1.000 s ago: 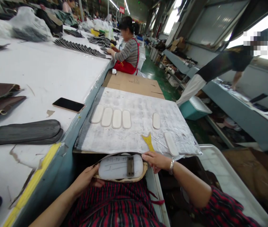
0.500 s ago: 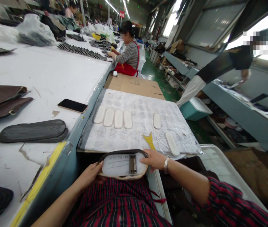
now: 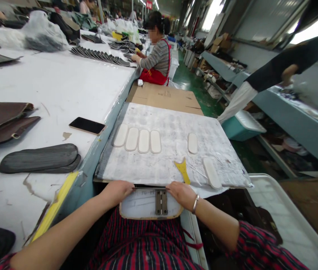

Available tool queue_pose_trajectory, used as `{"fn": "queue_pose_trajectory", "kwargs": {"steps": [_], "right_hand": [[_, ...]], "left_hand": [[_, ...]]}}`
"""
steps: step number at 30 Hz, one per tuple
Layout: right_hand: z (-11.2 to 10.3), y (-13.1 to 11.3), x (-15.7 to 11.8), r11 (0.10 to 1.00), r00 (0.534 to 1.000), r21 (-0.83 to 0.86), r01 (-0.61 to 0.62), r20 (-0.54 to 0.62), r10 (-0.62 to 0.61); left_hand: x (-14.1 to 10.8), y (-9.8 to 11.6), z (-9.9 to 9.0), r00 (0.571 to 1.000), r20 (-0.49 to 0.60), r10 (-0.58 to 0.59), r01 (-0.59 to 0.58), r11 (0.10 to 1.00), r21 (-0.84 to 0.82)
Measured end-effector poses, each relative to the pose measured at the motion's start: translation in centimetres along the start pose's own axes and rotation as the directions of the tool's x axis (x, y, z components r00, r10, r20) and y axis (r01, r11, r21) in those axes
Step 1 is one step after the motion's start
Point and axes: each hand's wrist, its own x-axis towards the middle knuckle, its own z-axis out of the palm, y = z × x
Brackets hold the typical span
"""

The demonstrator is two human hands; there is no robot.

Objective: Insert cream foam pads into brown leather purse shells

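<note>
Over my lap, at the near edge of the white-topped board, is an oval panel with a translucent white face and a pale rim. A metal hinge lies on its right half. My left hand pinches the panel's far edge at the left, fingers closed. At the right end of that same edge, my right hand, with a bracelet at the wrist, also grips it. Just beyond lie a yellow forked piece and a white oval pad.
Several white oval pads form a row on the board; another pad lies apart. On the left table are a phone, dark oval pieces and brown leather. A co-worker sits ahead; another person leans at right.
Both hands have shifted from the panel's ends to its far edge. The panel's dark far rim is now mostly covered or turned away. The person at right leans further out of view.
</note>
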Motion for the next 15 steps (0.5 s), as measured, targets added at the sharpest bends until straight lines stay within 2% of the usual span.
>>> {"fn": "queue_pose_trajectory", "kwargs": {"steps": [4,6,8,10,13,15], "right_hand": [[-0.4,1.8,1.3,0.996,0.995,0.093,0.012,0.101,-0.022],[-0.7,2.2,1.0,0.989,0.99,0.145,0.024,0.135,-0.044],[-0.8,2.1,0.0,0.983,0.993,0.183,0.011,0.111,-0.032],[-0.5,1.3,-1.6,0.982,0.993,0.159,-0.104,0.07,0.094],[0.7,-0.2,-4.3,0.942,0.941,0.008,-0.335,0.058,0.335],[1.7,-1.0,-5.5,0.915,0.916,-0.091,-0.393,0.046,0.398]], "left_hand": [[0.5,-0.7,-0.4,0.99,0.125,0.067,-0.03,0.961,-0.276],[-0.2,-0.9,-0.2,0.994,0.11,0.025,0.019,0.923,-0.384],[-1.6,-0.9,0.2,0.997,0.041,-0.061,0.073,0.908,-0.413],[-3.4,-0.8,0.8,0.987,-0.018,-0.159,0.142,0.925,-0.353],[-5.6,0.1,1.7,0.96,-0.071,-0.272,0.252,0.943,-0.217],[-6.3,1.0,2.1,0.942,-0.086,-0.324,0.303,0.932,-0.197]]}}
